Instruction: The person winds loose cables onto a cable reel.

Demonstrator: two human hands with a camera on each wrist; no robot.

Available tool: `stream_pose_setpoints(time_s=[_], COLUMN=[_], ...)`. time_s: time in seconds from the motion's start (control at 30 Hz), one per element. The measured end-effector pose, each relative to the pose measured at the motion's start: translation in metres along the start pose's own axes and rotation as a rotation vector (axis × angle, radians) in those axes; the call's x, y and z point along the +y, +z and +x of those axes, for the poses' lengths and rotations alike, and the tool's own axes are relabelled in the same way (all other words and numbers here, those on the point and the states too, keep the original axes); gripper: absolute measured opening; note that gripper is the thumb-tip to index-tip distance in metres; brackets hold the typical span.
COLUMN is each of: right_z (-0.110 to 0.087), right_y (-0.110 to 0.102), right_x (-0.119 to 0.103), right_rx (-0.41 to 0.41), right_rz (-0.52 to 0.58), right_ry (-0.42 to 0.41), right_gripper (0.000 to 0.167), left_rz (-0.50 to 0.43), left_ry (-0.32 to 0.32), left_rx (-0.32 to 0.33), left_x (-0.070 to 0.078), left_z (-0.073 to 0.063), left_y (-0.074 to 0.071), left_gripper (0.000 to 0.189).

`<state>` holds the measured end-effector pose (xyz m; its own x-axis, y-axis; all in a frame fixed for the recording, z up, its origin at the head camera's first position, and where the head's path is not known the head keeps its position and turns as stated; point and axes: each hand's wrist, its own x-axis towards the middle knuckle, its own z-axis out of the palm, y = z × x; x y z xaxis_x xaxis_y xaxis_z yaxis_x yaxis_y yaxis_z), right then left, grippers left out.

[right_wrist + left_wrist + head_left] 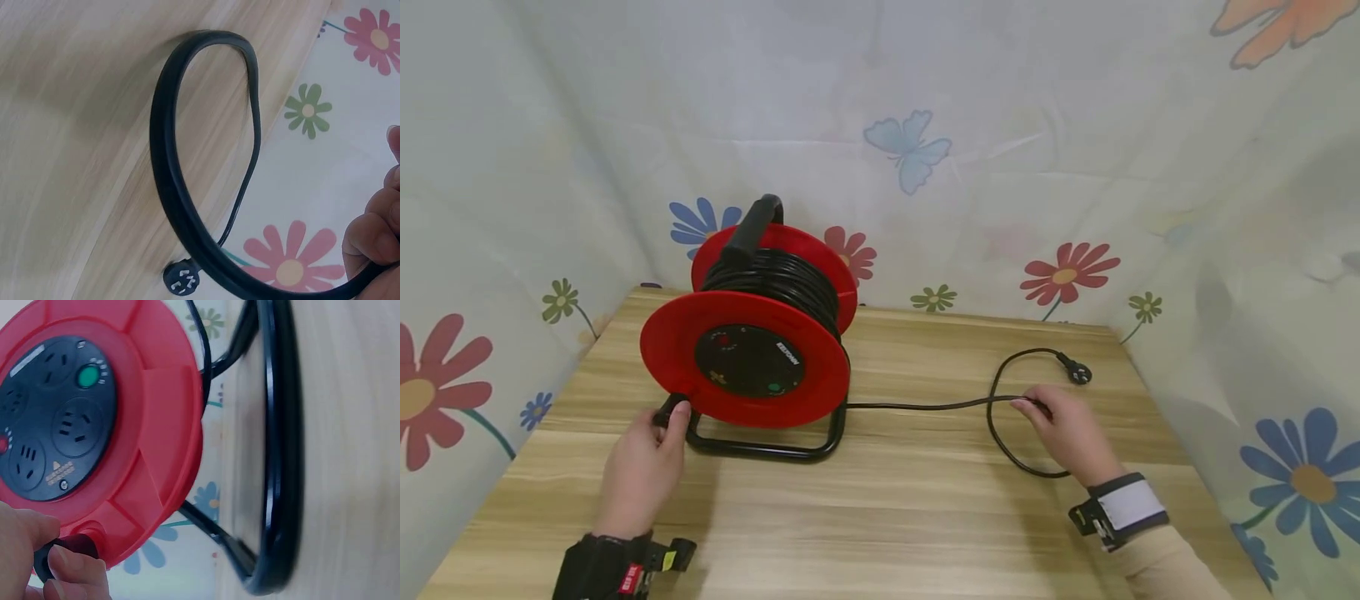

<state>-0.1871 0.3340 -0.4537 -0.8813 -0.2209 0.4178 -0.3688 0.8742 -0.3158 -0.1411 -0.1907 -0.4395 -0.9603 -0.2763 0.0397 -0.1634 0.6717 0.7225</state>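
A red cable reel (827,371) with black cord wound on its drum stands on a black tube frame (760,452) at the left of the table. My left hand (643,475) grips the black crank knob (75,545) low on the reel's front disc. From the reel a black power cord (917,407) runs right to my right hand (1070,429), which pinches it between thumb and fingers. Beyond that hand the cord loops round and ends in a black plug (1078,372) lying on the table. The left wrist view shows sockets on the reel's black panel (62,419).
The wood-grain table (910,517) carries the reel and the cord. A pale curtain (985,75) with printed flowers and butterflies surrounds its back and sides. A black carrying handle (752,233) rises over the reel.
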Motion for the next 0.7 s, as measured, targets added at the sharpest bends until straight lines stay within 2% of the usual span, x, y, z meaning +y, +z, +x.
stream_pose_setpoints(time_s=[0.17,0.37,0.7], right_z=[0.001,0.002,0.005], right_y=[0.003,0.006,0.008], right_x=[-0.007,-0.013,-0.025], right_rx=[-0.006,-0.01,-0.037], right_rz=[0.013,0.026,0.042], right_ry=[0.011,0.003,-0.002], right_gripper=[0.011,0.008,0.008], left_rz=[-0.015,-0.037,-0.103], left_ry=[-0.006,0.01,0.005], left_rx=[0.046,0.07,0.125], left_x=[0.005,0.007,0.013], left_z=[0.002,0.005,0.004], left_y=[-0.009,-0.016,-0.023], left_gripper=[0.061,0.064,0.062])
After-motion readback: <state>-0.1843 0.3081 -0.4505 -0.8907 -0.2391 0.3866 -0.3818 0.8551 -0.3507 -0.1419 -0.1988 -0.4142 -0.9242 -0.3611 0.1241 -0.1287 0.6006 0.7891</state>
